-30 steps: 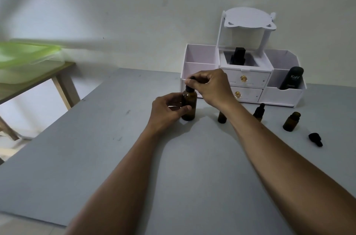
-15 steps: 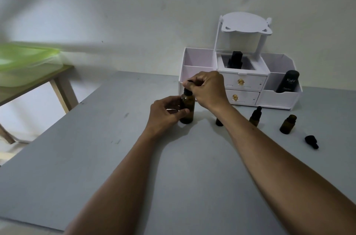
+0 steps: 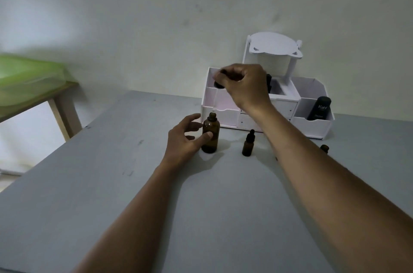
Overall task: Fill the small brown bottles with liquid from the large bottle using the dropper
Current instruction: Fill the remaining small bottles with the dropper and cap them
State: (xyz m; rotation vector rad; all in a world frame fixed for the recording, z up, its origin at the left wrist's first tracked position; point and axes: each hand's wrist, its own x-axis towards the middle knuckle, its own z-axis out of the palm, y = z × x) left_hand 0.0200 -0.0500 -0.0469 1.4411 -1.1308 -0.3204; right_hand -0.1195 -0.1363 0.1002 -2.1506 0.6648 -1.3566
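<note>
Step in hand: drawing liquid out of the large bottle with the dropper, judging by the open neck and the raised cap.
Right hand: closed in a pinch on the dropper's black cap, held well above the large bottle and in front of the white organizer.
Dropper tube: a faint pale line seems to run down from the cap toward the bottle's neck; the view is too blurred to say whether its tip has cleared the rim.
Left hand: loosely spread, thumb and one fingertip touching the side of the large bottle to steady it; not wrapped around it.
Large bottle: upright on the grey table, uncapped, just in front of the organizer.
Small bottles: one with its dropper cap on stands just right of the large bottle; another shows partly behind the right forearm.
Doing it well: lift straight up until the tip is free of the neck, keep the tube vertical, don't squeeze the bulb in transit.
Next need: a small bottle must be uncapped before the dropper arrives.
Risk: a slanted lift could tip the lightly held large bottle.
</note>
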